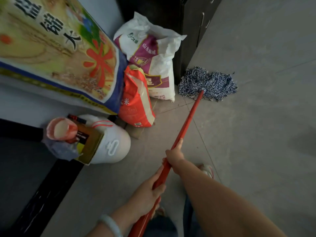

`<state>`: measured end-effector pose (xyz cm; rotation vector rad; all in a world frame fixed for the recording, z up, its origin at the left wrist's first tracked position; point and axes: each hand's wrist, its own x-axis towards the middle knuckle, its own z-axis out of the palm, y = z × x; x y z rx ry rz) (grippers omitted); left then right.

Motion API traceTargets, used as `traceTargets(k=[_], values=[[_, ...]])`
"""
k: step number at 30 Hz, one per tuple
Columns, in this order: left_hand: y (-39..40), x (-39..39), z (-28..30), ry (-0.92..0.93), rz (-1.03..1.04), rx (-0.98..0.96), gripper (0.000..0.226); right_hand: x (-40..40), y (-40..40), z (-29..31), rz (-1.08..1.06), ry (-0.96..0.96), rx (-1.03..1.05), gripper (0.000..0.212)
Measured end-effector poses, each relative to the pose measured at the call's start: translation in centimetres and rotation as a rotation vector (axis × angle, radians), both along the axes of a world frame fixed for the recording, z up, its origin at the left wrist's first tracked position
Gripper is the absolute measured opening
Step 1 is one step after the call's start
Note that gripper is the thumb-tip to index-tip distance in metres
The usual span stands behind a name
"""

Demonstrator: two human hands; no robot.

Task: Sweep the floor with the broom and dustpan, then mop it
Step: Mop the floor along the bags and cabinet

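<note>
far to the left of the hands and above them a large rice sack [56,48] leans over a white lidded container [111,142] with an open box [87,139] on it, and just ahead of the hands stand an orange rice bag [136,103] and a white and purple bag [153,65], crowded into the corner. the left hand [147,195] wraps its fingers round the red mop handle [189,118] low on the shaft, a pale bangle [111,224] on its wrist, and the right hand [174,156] grips the same handle just above it, fingers curled tight, one finger lying along the shaft. well ahead of both hands the blue and white mop head [208,82] lies spread on the grey tiled floor [256,134], just beside the white bag and touching the foot of a dark cabinet [193,31]. the step in hand looks like mopping this corner; done well, it means pressing the strands flat, drawing them back along the bags' edge without wetting the sacks, and overlapping strokes. the floor under the bags is hidden, the handle's end is cut off below, no broom or dustpan shows, and whether the mop is wet cannot be told.
</note>
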<state>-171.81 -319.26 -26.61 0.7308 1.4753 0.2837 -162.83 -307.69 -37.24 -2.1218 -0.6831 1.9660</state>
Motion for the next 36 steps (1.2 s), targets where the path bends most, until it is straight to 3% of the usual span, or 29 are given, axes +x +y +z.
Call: traceTargets(k=[9,16,20,28,33,36], values=[[7.9,6.2,-3.8,0.043,0.019,0.048,0.064,5.6,8.9,-2.8,0.061,-0.025,0.011,0.092],[26.1,16.1,-7.3,-0.011,0.050,0.131,0.062,15.4,28.0,-5.6,0.067,-0.074,0.146,0.087],[35.6,20.9,-7.9,-0.029,-0.030,0.151,0.063,20.7,36.7,-5.3,0.022,-0.066,0.209,0.079],[33.8,26.0,-6.6,-0.021,-0.259,0.098,0.064,28.3,32.9,-3.5,-0.176,-0.142,0.035,0.084],[31.4,21.8,-6.2,-0.050,-0.227,0.135,0.063,24.9,29.7,-3.0,-0.212,-0.136,0.135,0.077],[28.4,18.0,-5.6,-0.011,-0.185,0.151,0.066,20.7,27.2,-1.8,-0.193,-0.054,0.033,0.089]])
